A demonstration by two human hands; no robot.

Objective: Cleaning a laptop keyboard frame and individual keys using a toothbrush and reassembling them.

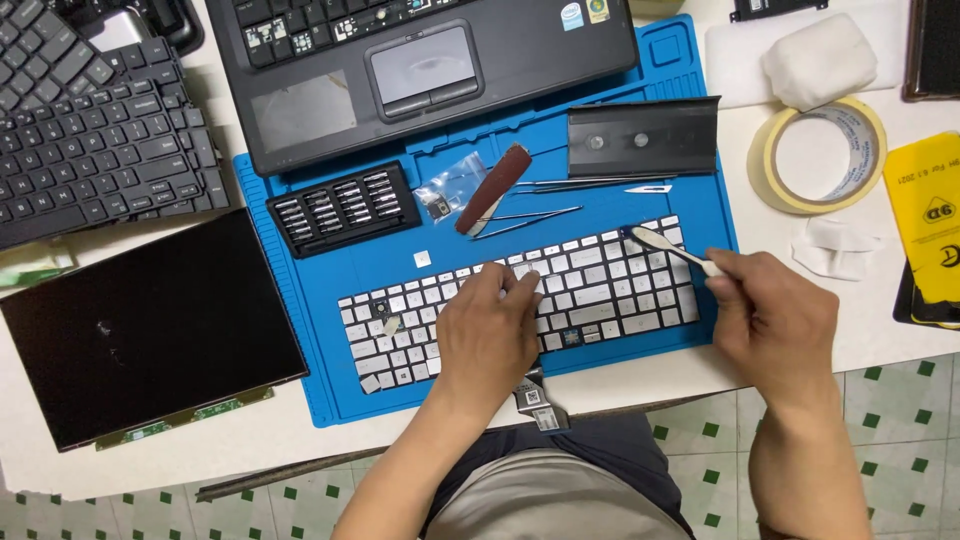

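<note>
Your left hand [487,330] presses flat on a white keyboard [520,305] lying on the blue mat [660,110], fingers spread over the keys and gripping nothing. At 3 o'clock of it, your right hand [770,315] pinches a white toothbrush [672,248], bristles on the keyboard's upper right corner. At 11 o'clock, a black bit case [345,207] holds rows of screwdriver bits; a small clear bag [450,187] lies beside it.

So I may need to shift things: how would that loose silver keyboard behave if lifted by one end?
The silver keyboard is thin and long, so it would probably flex or sag. It looks light for its size. Some keys seem missing near its left end and a ribbon cable hangs off the front edge, so it is likely fragile there.
</note>
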